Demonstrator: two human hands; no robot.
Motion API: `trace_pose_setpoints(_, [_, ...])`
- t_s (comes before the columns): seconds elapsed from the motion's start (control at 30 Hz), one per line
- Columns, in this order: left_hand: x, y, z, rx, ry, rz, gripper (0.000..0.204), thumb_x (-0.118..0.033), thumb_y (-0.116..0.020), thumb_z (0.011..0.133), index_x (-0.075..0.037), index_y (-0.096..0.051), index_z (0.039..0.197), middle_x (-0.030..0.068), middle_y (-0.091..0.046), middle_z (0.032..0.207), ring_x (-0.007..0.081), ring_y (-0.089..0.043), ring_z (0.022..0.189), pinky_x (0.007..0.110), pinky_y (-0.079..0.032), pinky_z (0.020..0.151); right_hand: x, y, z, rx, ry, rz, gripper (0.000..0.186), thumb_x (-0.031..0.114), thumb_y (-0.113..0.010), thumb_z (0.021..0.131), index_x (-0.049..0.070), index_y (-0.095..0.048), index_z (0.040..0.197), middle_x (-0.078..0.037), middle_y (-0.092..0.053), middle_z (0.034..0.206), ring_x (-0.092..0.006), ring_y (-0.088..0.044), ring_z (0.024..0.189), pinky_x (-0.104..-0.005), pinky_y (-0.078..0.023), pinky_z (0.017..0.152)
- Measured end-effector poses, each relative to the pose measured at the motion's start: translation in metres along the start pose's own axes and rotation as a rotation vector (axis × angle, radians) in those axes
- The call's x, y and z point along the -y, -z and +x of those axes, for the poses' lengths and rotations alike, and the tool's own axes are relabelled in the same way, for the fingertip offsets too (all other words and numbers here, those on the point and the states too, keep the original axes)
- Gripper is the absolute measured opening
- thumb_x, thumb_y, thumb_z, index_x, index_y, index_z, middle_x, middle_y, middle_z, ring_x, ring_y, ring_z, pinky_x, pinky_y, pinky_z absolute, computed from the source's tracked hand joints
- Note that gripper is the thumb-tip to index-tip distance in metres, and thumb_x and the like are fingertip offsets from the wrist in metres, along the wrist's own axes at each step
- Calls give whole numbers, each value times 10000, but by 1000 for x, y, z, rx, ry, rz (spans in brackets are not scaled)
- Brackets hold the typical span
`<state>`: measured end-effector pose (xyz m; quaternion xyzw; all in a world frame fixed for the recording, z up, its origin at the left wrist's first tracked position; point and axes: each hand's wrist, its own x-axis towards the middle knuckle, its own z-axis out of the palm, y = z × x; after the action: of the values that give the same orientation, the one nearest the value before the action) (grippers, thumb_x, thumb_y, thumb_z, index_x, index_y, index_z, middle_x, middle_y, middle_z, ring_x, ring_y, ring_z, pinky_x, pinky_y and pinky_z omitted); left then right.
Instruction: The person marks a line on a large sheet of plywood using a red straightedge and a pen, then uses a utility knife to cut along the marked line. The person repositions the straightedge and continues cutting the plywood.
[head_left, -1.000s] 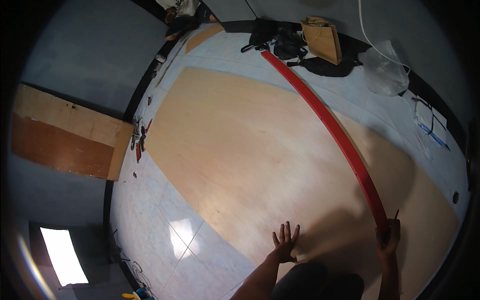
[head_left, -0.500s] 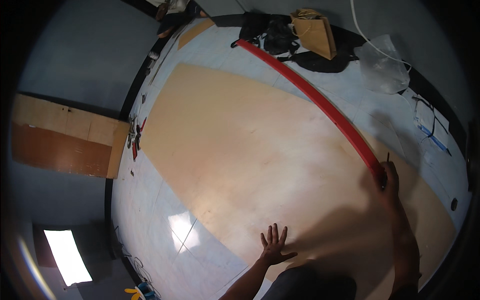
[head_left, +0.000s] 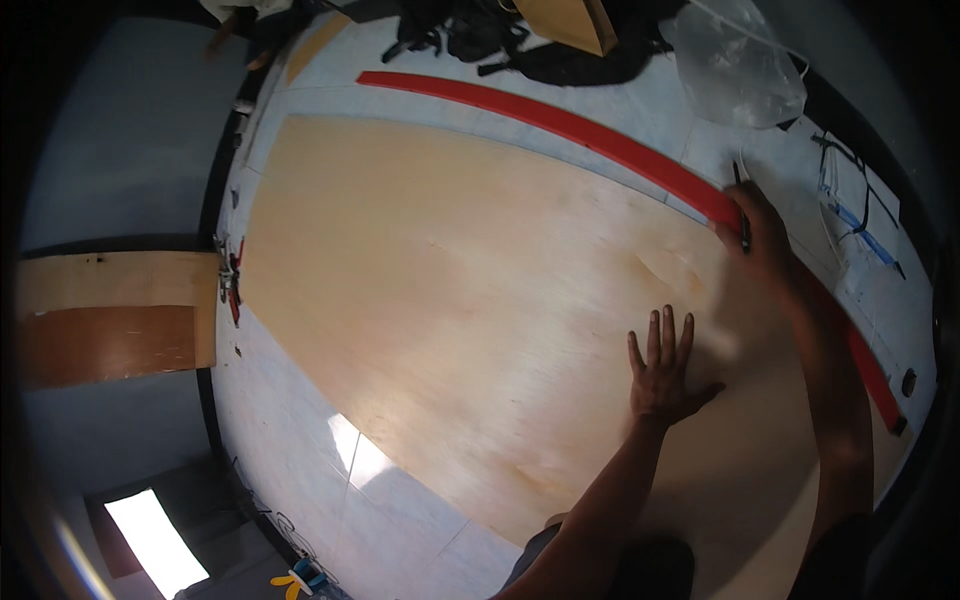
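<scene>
A large pale plywood sheet [head_left: 430, 260] lies on the tiled floor. Along its far edge stretches a long red bar [head_left: 560, 125], like a straightedge, with a black cap at its near right end. My right hand [head_left: 762, 228] is closed over the bar at the sheet's far right, and a thin dark pen [head_left: 745, 232] sticks out from between its fingers. Part of the bar is hidden behind my right forearm. My left hand [head_left: 665, 370] rests on the plywood with its fingers spread, holding nothing.
Black bags [head_left: 580, 60] and a brown paper bag [head_left: 565, 22] lie beyond the bar. A clear plastic bag [head_left: 735, 70] stands by the wall, near a strapped white bundle [head_left: 860, 190]. Hand tools [head_left: 232, 285] lie at the left edge. A small dark round object [head_left: 908, 381] sits far right.
The red bar has swung round and shifted toward me on the right, now lying along the sheet's far edge. My right hand grips it farther from its end. My left hand has moved forward and right.
</scene>
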<state>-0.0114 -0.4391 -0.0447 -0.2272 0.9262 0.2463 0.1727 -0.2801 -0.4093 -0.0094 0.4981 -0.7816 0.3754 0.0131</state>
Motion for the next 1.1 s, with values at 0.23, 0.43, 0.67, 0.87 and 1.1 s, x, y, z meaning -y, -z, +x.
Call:
trace_pose_setpoints(0.23, [-10, -16, 4, 89, 96, 58, 1218, -880, -584, 883, -225, -85, 1781, 171, -17, 1843, 347, 29, 1708, 695, 9, 1320, -41, -32, 30, 80, -35, 68, 360, 168, -830, 902, 65, -664, 1205, -145, -641, 1051, -377, -688, 942, -469, -551, 797])
trace_pose_setpoints(0.43, [-7, -19, 9, 107, 136, 133, 1221, -882, -608, 863, -227, -133, 1778, 191, -41, 1840, 372, 26, 1705, 693, 18, 1320, -64, -59, 50, 102, -41, -1, 399, 223, -836, 901, 45, -668, 1216, -182, -652, 1113, -409, -696, 921, -499, -566, 802])
trace_pose_setpoints(0.67, [-12, -34, 9, 28, 121, 173, 1247, -894, -634, 828, -206, -191, 1769, 225, -43, 1834, 397, 27, 1702, 687, 46, 1318, -72, -85, 60, 91, -172, -48, 407, 255, -831, 907, 49, -667, 1217, -184, -647, 1200, -402, -702, 1036, -535, -571, 872])
trace_pose_setpoints(0.87, [-8, -42, 9, -28, 130, 158, 1238, -817, -727, 797, -217, -224, 1756, 250, -92, 1819, 430, -49, 1693, 707, 9, 1315, -73, -101, 76, 41, -166, -159, 348, 249, -874, 840, 54, -746, 1098, -141, -655, 1152, -330, -577, 1182, -489, -460, 992])
trace_pose_setpoints(1.1, [-6, -48, 8, 6, 144, 213, 1283, -832, -709, 795, -224, -144, 1772, 235, -38, 1825, 412, 11, 1699, 707, 26, 1314, -82, -102, 85, -11, -224, -188, 345, 255, -890, 836, 61, -760, 1090, -111, -668, 1131, -304, -573, 1164, -465, -445, 992])
